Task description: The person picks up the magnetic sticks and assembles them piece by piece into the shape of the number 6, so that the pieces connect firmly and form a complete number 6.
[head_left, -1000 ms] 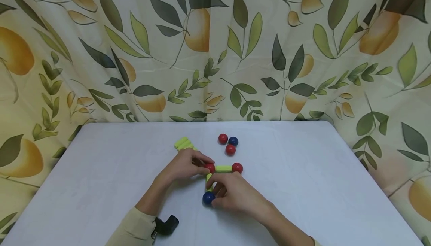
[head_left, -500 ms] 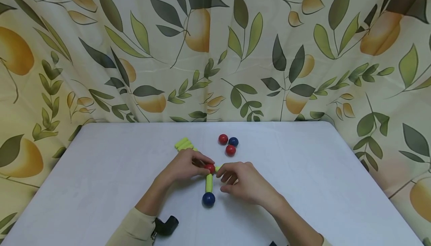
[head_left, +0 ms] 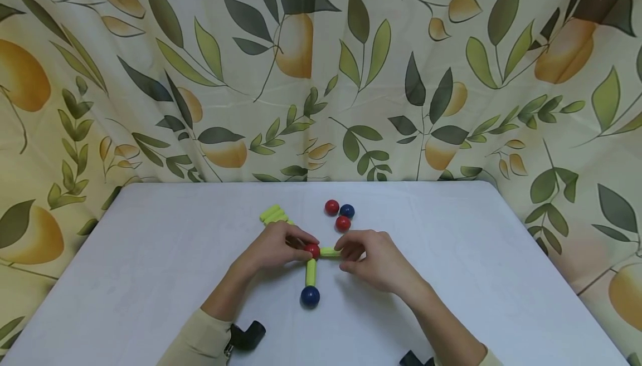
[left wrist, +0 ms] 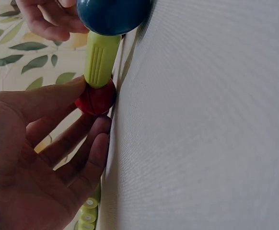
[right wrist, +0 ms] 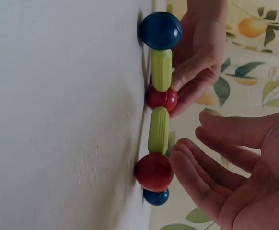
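Note:
My left hand [head_left: 275, 247] pinches the red ball [head_left: 312, 251] at the corner of a joined piece, thumb and fingers around it. From that ball one yellow-green stick [head_left: 311, 272] runs toward me to a blue ball [head_left: 310, 297], and another stick [head_left: 329, 252] runs right. In the right wrist view this second stick [right wrist: 158, 130] ends in a red ball [right wrist: 154, 172], which the right hand hides in the head view. My right hand [head_left: 376, 257] hovers beside that end, its fingers relaxed and bent, holding nothing; in the right wrist view a gap shows between thumb and fingers.
Two loose red balls [head_left: 332, 207] and a blue ball [head_left: 347, 211] lie toward the back of the white table [head_left: 451, 232]. Several yellow-green sticks [head_left: 273, 214] lie together behind my left hand. A patterned curtain [head_left: 391, 76] hangs beyond the table's far edge.
My right hand has left the blue-ball stick and moved right and slightly back, to the other stick's far end. The left hand keeps its hold on the corner ball.

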`<state>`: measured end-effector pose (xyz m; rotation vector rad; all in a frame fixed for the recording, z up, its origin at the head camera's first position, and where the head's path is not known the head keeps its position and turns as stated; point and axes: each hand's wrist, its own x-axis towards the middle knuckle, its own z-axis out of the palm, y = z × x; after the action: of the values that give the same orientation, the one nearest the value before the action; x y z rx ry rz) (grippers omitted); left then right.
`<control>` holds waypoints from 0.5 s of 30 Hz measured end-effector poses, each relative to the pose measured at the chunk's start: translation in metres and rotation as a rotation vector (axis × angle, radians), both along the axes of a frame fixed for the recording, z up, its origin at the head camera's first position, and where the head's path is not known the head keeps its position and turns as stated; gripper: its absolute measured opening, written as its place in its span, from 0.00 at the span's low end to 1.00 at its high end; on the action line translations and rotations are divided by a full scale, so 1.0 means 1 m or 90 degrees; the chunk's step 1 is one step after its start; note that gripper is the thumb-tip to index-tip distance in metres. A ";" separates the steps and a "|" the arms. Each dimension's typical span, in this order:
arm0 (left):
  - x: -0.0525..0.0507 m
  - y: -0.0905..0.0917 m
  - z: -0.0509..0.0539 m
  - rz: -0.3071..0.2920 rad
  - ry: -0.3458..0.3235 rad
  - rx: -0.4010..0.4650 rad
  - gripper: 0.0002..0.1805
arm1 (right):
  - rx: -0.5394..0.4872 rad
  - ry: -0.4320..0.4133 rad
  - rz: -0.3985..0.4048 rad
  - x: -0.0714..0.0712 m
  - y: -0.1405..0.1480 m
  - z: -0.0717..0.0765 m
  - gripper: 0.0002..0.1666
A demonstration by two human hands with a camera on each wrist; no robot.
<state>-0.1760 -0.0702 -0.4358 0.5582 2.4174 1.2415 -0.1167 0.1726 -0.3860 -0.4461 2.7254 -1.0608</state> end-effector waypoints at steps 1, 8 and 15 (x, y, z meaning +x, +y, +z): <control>0.000 0.000 0.000 0.000 0.000 0.001 0.14 | 0.002 0.002 -0.010 -0.001 0.001 0.000 0.15; 0.000 0.000 0.001 0.005 -0.009 0.002 0.14 | 0.018 0.011 -0.075 -0.007 0.008 -0.003 0.16; 0.000 0.001 0.001 0.007 -0.010 0.004 0.14 | 0.033 -0.005 -0.109 -0.012 0.014 -0.007 0.15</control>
<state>-0.1763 -0.0693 -0.4352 0.5354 2.4071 1.2532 -0.1286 0.1866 -0.3932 -0.2018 2.8179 -1.0252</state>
